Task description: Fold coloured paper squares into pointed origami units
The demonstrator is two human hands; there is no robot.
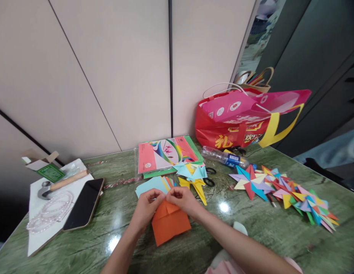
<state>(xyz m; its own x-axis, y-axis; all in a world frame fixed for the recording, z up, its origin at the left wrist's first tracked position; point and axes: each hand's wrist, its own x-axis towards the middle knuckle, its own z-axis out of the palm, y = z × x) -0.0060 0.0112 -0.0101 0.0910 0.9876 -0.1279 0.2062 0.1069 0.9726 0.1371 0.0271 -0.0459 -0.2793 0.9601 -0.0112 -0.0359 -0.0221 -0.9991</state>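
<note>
Both hands meet at the upper edge of a sheet of orange paper (171,227), which has creases and a fold near the top. My left hand (148,205) pinches its upper left edge, and my right hand (183,199) pinches just beside it. The fingertips nearly touch and cover the paper's top. Right behind them lie a fan of coloured paper sheets (150,185), light blue uppermost, and folded pieces in light blue and yellow (192,173). Black scissor handles (209,177) stick out from beneath these pieces.
At the back lies a paper pack (165,154). A plastic bottle (225,156) and a red bag (231,125) stand behind right. Several folded paper stars (252,182) spread rightward. On the left are a phone (84,203), a bead string (51,211) and a wooden-handled tool (70,180).
</note>
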